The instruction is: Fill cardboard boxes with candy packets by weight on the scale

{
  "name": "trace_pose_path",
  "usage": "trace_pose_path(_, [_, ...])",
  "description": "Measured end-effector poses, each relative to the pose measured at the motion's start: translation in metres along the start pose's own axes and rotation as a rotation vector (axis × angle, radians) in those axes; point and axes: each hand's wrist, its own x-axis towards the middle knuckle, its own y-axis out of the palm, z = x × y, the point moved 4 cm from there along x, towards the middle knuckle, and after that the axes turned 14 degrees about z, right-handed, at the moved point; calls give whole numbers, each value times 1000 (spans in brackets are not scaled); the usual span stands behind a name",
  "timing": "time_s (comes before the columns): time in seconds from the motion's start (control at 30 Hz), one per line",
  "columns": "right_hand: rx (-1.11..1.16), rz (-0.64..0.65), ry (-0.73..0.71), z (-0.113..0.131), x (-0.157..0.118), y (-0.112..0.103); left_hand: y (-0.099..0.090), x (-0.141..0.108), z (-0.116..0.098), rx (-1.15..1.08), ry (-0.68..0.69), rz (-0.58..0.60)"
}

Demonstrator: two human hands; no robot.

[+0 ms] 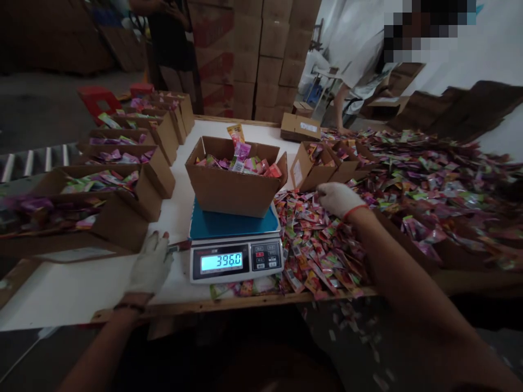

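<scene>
A digital scale [237, 260] with a blue pan [232, 224] stands at the table's front edge, its lit display reading 396.0. On the pan sits an open cardboard box [232, 190] of small candy packets, one yellow packet [236, 133] sticking up. My left hand [151, 264], in a white fingertip-baring glove, lies on the white tabletop left of the scale, fingers outstretched. Gloved too, my right hand [337, 198] is over the loose packets [318, 234] right of the scale, near a smaller box [312, 171]. Its fingers are curled, and whatever they hold is hidden.
Filled boxes [139, 185] line the left side, beside a roller conveyor [36, 163]. A large packet heap [433, 174] covers the right, where a co-worker [363, 65] reaches in. Flattened cardboard [300, 128] lies at the back. Another person [171, 49] stands behind, near stacked cartons [269, 60].
</scene>
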Motion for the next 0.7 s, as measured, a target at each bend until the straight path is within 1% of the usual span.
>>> trace_pose_path(0.07, [10, -155, -61, 8, -8, -47, -7, 19, -11, 37, 49, 75])
trace_pose_path(0.1, [18, -242, -98, 16, -15, -69, -9, 24, -14, 48, 56, 103])
trace_pose_path(0.17, [38, -413, -199, 43, -30, -107, -10, 26, -17, 45, 33, 134])
trace_pose_path(0.23, [62, -523, -350, 80, -43, -136, -9, 19, -15, 5, -15, 124])
trace_pose_path(0.3, [76, -531, -502, 118, -48, -153, -6, 7, -10, -55, -69, 115])
trace_pose_path(0.37, [80, -465, -609, 148, -46, -160, -5, -5, -2, -120, -122, 121])
trace_pose_path(0.4, [86, -440, -640, 156, -43, -160, -6, -10, 2, -158, -152, 129])
trace_pose_path(0.43, [107, -435, -655, 159, -40, -158, -10, -15, 6, -197, -184, 137])
trace_pose_path(0.47, [141, -449, -655, 156, -36, -154, -17, -20, 10, -230, -223, 143])
trace_pose_path(0.5, [182, -475, -638, 148, -31, -147, -29, -25, 11, -258, -258, 125])
trace_pose_path(0.53, [222, -505, -603, 135, -26, -136, -45, -30, 10, -281, -284, 75])
trace_pose_path(0.57, [252, -519, -549, 119, -20, -121, -65, -36, 6, -285, -306, 13])
trace_pose_path(0.6, [255, -483, -477, 102, -13, -101, -92, -42, -4, -291, -284, -120])
trace_pose_path(0.63, [233, -399, -395, 85, -5, -76, -120, -48, -19, -283, -257, -232])
trace_pose_path(0.67, [197, -282, -314, 68, 2, -47, -150, -53, -38, -246, -208, -318])
trace_pose_path(0.7, [150, -142, -241, 53, 7, -16, -181, -58, -63, -209, -114, -443])
